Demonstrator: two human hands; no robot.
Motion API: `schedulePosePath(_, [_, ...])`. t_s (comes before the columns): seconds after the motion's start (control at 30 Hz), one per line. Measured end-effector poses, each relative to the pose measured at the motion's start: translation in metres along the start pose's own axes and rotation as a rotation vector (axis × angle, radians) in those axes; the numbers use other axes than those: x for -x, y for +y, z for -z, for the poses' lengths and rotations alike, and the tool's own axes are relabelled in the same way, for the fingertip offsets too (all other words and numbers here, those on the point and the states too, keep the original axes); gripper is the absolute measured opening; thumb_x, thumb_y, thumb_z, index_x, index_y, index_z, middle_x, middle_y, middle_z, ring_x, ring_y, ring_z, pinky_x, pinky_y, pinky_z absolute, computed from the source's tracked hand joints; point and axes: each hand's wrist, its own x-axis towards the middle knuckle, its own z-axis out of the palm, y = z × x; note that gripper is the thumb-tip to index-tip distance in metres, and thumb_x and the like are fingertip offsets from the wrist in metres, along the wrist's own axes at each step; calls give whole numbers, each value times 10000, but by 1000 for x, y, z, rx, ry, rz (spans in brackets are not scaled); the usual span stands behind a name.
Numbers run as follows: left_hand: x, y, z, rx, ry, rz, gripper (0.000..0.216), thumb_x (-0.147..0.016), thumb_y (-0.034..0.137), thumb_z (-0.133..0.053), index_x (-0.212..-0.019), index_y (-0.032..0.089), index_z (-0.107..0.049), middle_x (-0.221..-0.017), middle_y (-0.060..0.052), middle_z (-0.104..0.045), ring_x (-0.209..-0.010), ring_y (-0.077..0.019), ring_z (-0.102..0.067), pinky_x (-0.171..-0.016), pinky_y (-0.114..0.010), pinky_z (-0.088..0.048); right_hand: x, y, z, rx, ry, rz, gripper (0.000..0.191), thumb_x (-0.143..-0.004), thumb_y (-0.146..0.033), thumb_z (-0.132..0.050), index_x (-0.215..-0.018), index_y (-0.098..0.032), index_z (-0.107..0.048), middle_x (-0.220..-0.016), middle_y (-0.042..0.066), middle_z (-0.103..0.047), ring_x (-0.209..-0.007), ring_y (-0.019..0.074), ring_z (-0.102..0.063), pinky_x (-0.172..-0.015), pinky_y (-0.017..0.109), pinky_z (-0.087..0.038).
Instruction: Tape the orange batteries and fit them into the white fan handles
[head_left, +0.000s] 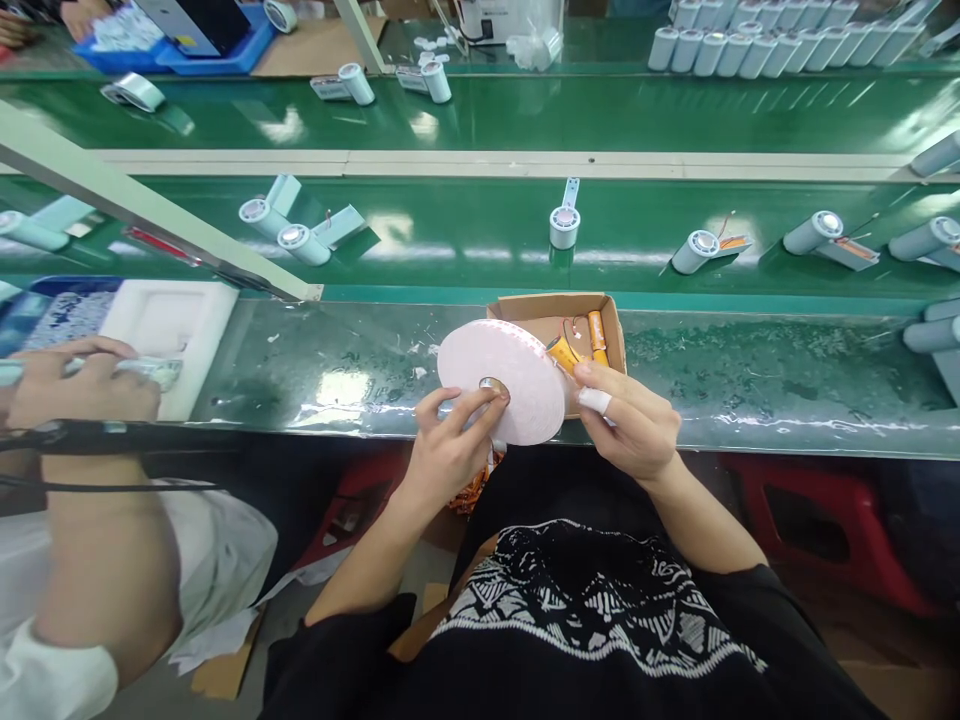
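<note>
My left hand (457,440) grips a large pale roll of tape or labels (499,365) near its core, and the disc is tilted over the bench edge. In my right hand (634,415) an orange battery cell (562,352) is pinched between thumb and fingers, close to the roll's right rim. A white wrap covers one finger of that hand. Behind the roll, a shallow cardboard box (517,308) holds another orange battery cell (598,335) with thin wires. The roll hides part of the box.
Green conveyor belts (465,225) run across ahead, carrying several pale blue handheld units, such as a middle one (564,225). At left, a co-worker's hand (86,385) is over a white tray (187,330). A slanted metal bar (150,200) crosses the left side.
</note>
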Motion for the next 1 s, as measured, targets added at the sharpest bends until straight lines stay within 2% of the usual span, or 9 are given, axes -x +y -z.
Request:
schedulePosePath(0.1, [1,-2,2,-2,-6,4,779,-911,-11,-688,-1599,345,-600,-1281,-52,-796,-1279,-281,-551,-1091,-425,-478,1,-4,5,-68,-44,-84,313,-942,-90,-764,-1174,-296,-808,-1285,56,-841,-1128,272,-846,-960,435,-761])
schedulePosePath(0.23, [1,-7,7,-56,9,-21,797,-922,2,-707,-1618,369,-585,-1277,-56,-798,-1283,-300,-544,-1087,-454,-473,3,-5,10,-233,-72,-422,223,-982,-237,-794,-1197,-293,-796,-1335,44,-826,-1190,254,-825,-1047,428,-725])
schedulePosePath(0.4, [-8,-17,21,-119,-5,-89,713,-963,47,-738,-1573,401,-634,-1263,-51,-803,-1158,-315,-515,-1054,-493,-496,-13,0,18,-497,-176,-701,592,-895,-265,-877,-1461,-270,-704,-1324,47,-826,-1115,233,-843,-1031,395,-724])
schedulePosePath(0.53, [-25,-25,36,-122,-61,-93,664,-990,134,-775,-1546,473,-645,-1241,-25,-806,-1080,-305,-535,-1101,-550,-493,-41,7,36,-376,-390,-741,404,-864,-239,-897,-1263,-234,-834,-1153,17,-864,-1079,260,-846,-1079,445,-704])
schedulePosePath(0.6, [-34,-24,41,-119,-94,-83,652,-995,174,-792,-1542,497,-644,-1241,-20,-803,-1066,-306,-558,-1120,-581,-474,-49,13,40,-329,-412,-725,291,-857,-227,-902,-1146,-225,-869,-1074,3,-865,-1048,260,-845,-1044,428,-715])
schedulePosePath(0.73, [-42,-13,38,-145,-47,-79,629,-996,198,-803,-1525,506,-661,-1196,-33,-804,-1032,-306,-567,-1083,-613,-448,-32,25,22,-426,-116,-708,341,-849,-325,-930,-1170,-238,-852,-1135,28,-859,-1067,262,-839,-1025,437,-724])
schedulePosePath(0.83, [-39,-2,25,-169,43,-95,669,-962,180,-834,-1532,481,-657,-1153,-47,-799,-1028,-310,-533,-1054,-600,-437,5,28,-9,-435,159,-700,501,-960,-427,-823,-1425,-269,-726,-1264,78,-831,-1142,273,-830,-1016,447,-730])
schedulePosePath(0.93, [-35,11,7,-155,95,-79,713,-946,179,-846,-1567,451,-626,-1163,-67,-784,-1057,-316,-507,-1043,-574,-420,33,24,-31,-312,281,-711,631,-1079,-401,-637,-1679,-307,-463,-1379,113,-783,-1240,270,-800,-1024,449,-728])
schedulePosePath(1.0, [-34,22,-3,-71,93,-23,778,-943,184,-857,-1623,433,-574,-1165,-71,-771,-1062,-308,-505,-1030,-533,-399,33,25,-28,-247,298,-716,671,-1072,-341,-642,-1704,-321,-417,-1384,116,-778,-1254,276,-794,-1037,468,-725])
